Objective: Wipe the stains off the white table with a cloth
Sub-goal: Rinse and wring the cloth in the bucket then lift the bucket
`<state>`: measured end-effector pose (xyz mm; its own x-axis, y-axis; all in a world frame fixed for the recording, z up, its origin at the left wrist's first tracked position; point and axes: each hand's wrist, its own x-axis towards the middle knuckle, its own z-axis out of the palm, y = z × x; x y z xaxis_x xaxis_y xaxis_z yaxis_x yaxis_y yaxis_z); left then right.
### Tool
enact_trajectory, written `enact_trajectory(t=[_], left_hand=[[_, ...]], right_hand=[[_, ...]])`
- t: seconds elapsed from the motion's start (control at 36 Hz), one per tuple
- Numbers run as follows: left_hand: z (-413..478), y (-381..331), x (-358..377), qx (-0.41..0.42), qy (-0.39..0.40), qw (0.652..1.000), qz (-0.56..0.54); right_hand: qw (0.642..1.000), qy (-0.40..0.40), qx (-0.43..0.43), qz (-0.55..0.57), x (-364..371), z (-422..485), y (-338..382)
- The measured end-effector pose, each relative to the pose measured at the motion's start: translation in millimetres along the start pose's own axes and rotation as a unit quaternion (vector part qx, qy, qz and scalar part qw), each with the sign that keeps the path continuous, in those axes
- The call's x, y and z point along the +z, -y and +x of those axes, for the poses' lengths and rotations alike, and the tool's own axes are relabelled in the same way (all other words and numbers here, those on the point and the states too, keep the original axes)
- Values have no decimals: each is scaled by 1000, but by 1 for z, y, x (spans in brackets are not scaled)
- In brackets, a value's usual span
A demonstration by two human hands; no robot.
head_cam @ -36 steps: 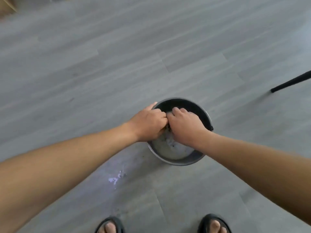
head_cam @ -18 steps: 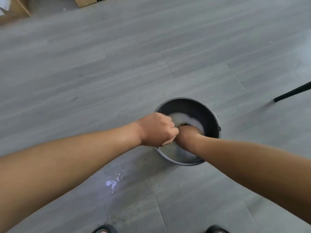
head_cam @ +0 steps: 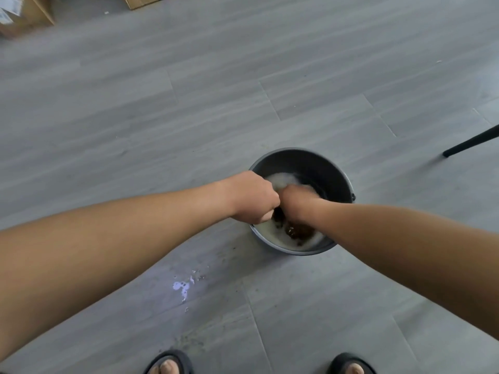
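**Cloth in bucket: state of hands and contents**

1. Markings. A cardboard box [head_cam: 29, 12] at the far left corner carries a pale label, too blurred to read. A second box [head_cam: 140, 1] is cut off by the top edge.

2. Container. A dark round bucket [head_cam: 310, 163] stands on the grey plank floor [head_cam: 243, 90]. It holds cloudy, foamy water [head_cam: 280, 180]. The cloth [head_cam: 295, 230] (dark brown and bunched) lies at the near side of the bucket, partly in the water, directly under the right wrist.

3. Hands. The left hand [head_cam: 253, 197] is at the bucket's left rim, its fingers curled into a tight fist round the upper end of the cloth, which shows dark just beneath the fist. The right hand [head_cam: 297, 198] reaches down inside the bucket and touches the left hand. Its fingers are hidden under the back of the hand and blurred, so their state cannot be told.

4. Surroundings. A white splash [head_cam: 181, 287] lies on the floor near the bucket, on its near left. A thin black leg [head_cam: 472, 141] enters from the right edge. Two dark sandals [head_cam: 172, 359] are cut off by the bottom edge.
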<state>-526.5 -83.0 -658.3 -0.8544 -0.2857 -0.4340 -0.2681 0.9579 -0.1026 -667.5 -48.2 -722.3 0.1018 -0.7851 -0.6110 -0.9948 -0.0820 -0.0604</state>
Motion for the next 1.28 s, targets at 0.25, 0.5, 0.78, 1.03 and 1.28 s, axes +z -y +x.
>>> enact_trajectory(t=[0.25,0.5,0.78,1.03,1.28], left_hand=[[-5,-1,8,-32,-91,994,-52],[-8,-1,9,-56,-153,980,-113],[12,-7,-23,-175,-9,912,-371],[26,-20,-16,-99,47,774,-623],[28,-14,-25,-178,-6,648,-741]], right_hand=[[999,10,34,23,-15,8,-4],[999,31,14,30,-13,3,3],[931,63,41,359,-34,-33,-27],[650,14,68,757,-47,-103,-70],[766,-106,114,624,-59,-93,-52]])
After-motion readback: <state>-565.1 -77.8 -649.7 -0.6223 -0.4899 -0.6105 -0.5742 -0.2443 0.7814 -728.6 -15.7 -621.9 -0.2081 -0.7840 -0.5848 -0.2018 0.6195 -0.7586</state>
